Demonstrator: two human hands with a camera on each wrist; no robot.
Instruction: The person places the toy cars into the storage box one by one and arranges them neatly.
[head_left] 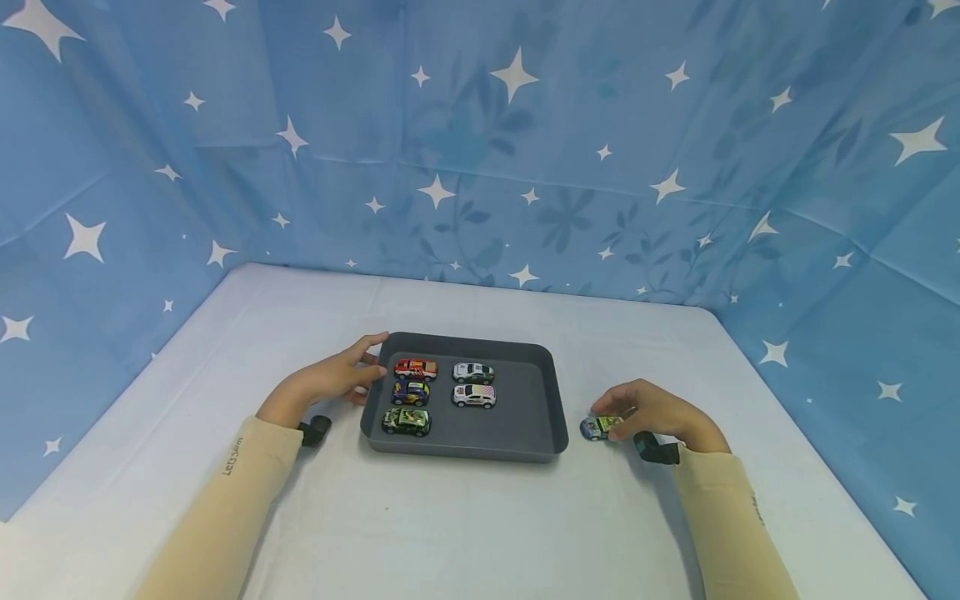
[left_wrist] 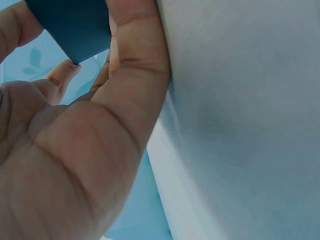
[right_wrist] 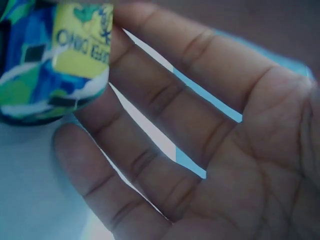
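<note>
A grey rectangular tray (head_left: 521, 417) lies on the table with several toy cars inside, in two columns. My left hand (head_left: 332, 377) grips the tray's left wall; in the left wrist view the tray's dark wall (left_wrist: 80, 30) shows between the fingers. To the right of the tray, my right hand (head_left: 660, 410) pinches a blue, green and yellow toy car (head_left: 597, 428) from above, close over the tabletop. Close up in the right wrist view, this toy car (right_wrist: 55, 60) has a yellow lettered panel and sits at the fingertips.
In the tray's left column are a red car (head_left: 416, 369), a dark blue car (head_left: 410, 392) and a green camouflage car (head_left: 407, 422). Beside them stand two white cars, one (head_left: 473, 372) behind the other (head_left: 474, 396). A blue star-patterned curtain (head_left: 465, 125) borders the white table (head_left: 472, 533).
</note>
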